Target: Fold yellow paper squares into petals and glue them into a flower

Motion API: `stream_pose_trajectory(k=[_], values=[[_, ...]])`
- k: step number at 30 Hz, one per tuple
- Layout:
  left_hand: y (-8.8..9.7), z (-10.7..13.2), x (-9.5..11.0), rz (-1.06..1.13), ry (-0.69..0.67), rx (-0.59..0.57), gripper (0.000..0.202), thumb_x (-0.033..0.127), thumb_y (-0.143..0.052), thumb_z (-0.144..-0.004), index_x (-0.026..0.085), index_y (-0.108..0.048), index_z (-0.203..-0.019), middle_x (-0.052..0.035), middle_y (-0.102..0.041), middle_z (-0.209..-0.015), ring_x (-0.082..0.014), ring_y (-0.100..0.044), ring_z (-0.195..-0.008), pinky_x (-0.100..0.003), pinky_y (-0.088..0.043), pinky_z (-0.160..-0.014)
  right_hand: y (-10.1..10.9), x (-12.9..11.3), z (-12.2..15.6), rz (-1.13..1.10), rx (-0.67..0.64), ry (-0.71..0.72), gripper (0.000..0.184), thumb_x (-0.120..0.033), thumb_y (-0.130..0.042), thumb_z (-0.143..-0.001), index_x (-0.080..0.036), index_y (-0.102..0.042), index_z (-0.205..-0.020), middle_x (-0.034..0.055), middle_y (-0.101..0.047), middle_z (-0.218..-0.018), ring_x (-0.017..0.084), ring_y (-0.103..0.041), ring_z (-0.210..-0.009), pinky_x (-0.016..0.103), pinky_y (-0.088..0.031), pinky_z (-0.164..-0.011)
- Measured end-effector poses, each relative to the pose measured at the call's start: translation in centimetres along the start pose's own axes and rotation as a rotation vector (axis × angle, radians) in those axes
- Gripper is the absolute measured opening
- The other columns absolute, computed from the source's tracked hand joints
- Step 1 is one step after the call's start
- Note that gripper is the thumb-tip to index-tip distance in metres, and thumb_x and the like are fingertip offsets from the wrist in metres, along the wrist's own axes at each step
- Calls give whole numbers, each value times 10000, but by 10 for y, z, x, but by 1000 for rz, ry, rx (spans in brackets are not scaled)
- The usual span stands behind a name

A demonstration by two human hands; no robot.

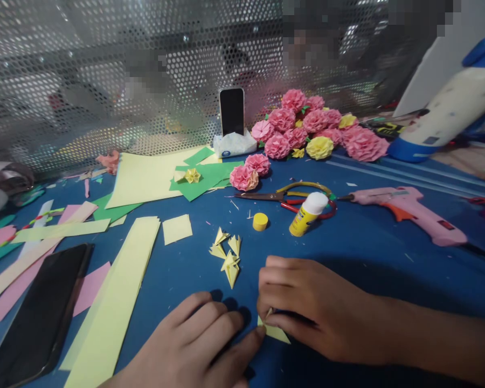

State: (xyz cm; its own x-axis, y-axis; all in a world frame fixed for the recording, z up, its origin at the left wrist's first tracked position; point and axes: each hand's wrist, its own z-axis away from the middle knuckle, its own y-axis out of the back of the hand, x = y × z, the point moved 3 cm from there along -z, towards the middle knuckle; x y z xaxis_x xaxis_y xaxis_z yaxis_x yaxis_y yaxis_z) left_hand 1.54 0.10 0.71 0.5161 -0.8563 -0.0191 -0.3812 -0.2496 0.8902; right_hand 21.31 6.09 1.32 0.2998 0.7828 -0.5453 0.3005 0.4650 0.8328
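Left hand (198,334): fingertip at the paper (278,334); whether gripping, cannot tell.
Right hand (307,304): pinching the paper between thumb and fingers.
Paper: partly hidden, between both hands, near the folded pieces (231,269).

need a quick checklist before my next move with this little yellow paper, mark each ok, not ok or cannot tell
1. Small yellow paper steadied: ok, fingers of the left hand and right hand are on it.
2. Its fold neat: cannot tell, fingers hide part of it.
3. Folded yellow pieces clear of both hands: ok, they lie grouped beyond them.
4. Scissors clear of both hands: ok, they lie farther back.
5. Yellow cap on the glue stick: not ok, it sits apart on the table.
6. Pink glue gun cool: cannot tell, heat doesn't show.
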Motion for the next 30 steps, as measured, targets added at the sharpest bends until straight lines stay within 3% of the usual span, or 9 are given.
stream_pose_trajectory(k=[6, 10, 14, 18, 22, 30], values=[[-3, -3, 2, 28, 20, 4, 363, 305, -374, -1090, 212, -721, -1139, -8, -703, -952, -160, -627, -840, -313, -459, -889, -2, 6, 1, 42, 49, -31, 129, -186, -477, -1021, -198, -592, -966, 10, -652, -921, 172, -526, -846, 344, -386, -915], [-4, -2, 2, 34, 25, 7, 340, 305, -399, -1085, 212, -722, -1129, -9, -702, -956, -158, -627, -848, -310, -457, -891, 2, 7, 1, 124, 80, 101, 188, -204, -437, -1054, -190, -600, -960, 15, -646, -927, 167, -515, -850, 316, -388, -886], [-3, -2, 0, 56, 27, 8, 338, 293, -401, -1084, 200, -724, -1122, -11, -695, -974, -158, -624, -853, -314, -452, -897, 8, 2, 4, 286, 150, 216, 295, -144, -366, -1058, -171, -601, -883, 39, -651, -963, 167, -504, -838, 306, -374, -760], [-3, -2, -1, 71, 30, -9, 320, 308, -427, -1077, 201, -724, -1133, -10, -696, -997, -163, -622, -865, -324, -443, -911, 11, -7, 5, 469, 172, 313, 375, -119, -343, -1066, -173, -617, -815, 9, -664, -874, 159, -514, -808, 326, -345, -705], [-5, 0, -1, 66, 21, 4, 319, 302, -430, -1078, 201, -725, -1140, -4, -701, -989, -158, -624, -857, -319, -446, -904, 12, -10, 6, 523, 186, 368, 350, -120, -382, -1055, -165, -685, -885, -5, -688, -847, 167, -542, -816, 351, -350, -691], [-3, 1, -2, 88, 44, 15, 380, 332, -376, -1094, 170, -713, -1162, 1, -719, -988, -148, -628, -876, -320, -422, -946, 12, -7, 8, 533, 133, 389, 397, -115, -350, -1059, -170, -688, -858, 0, -696, -856, 165, -557, -798, 361, -340, -663]])
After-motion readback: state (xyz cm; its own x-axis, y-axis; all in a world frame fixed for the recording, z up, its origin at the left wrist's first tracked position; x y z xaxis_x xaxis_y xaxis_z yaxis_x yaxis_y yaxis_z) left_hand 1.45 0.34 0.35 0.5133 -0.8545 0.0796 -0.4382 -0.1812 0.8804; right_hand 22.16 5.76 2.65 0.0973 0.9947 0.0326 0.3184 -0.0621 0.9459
